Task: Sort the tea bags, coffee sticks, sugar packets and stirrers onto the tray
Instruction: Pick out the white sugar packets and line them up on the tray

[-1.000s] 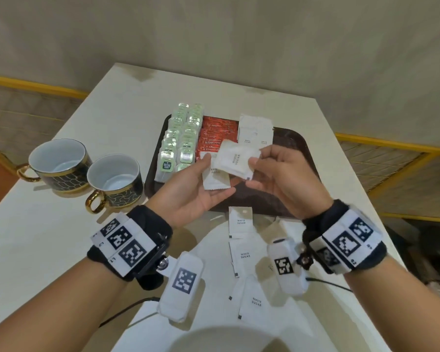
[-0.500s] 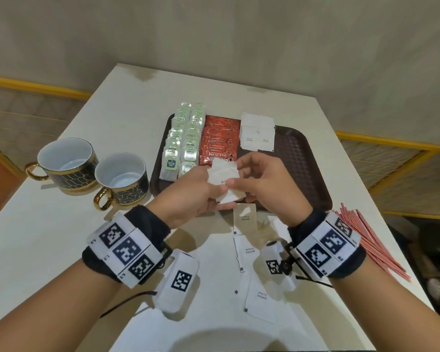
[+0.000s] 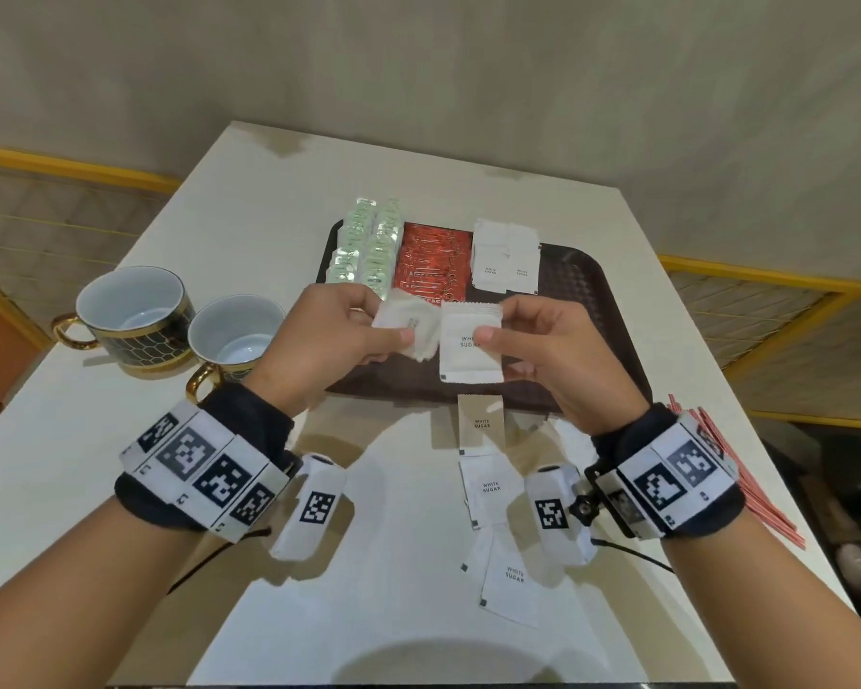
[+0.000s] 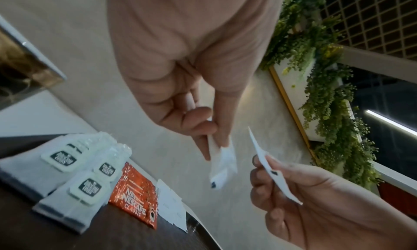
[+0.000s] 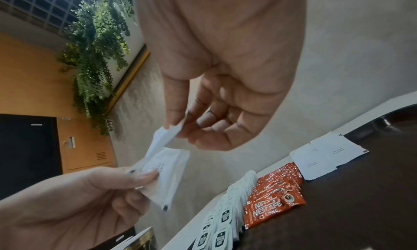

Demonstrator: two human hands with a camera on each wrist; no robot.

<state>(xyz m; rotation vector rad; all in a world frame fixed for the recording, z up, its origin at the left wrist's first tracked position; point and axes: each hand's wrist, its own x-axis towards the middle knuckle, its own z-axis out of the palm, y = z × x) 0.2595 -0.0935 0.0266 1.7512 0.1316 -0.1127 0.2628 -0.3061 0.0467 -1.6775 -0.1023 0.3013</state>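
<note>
Two cups (image 3: 170, 320) stand left of tray (image 3: 592, 310).

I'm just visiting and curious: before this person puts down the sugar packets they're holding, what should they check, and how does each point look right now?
1. Right hand grips one sugar packet firmly: ok.
2. Left hand holds its crumpled packets securely: ok, though how many cannot tell.
3. Sugar pile on the tray has bare tray beside it: ok.
4. Tea bags and coffee sticks sit in separate rows: ok.
5. All sugar off the table: not ok, loose packets remain.
6. Stirrers on tray: not ok.
</note>
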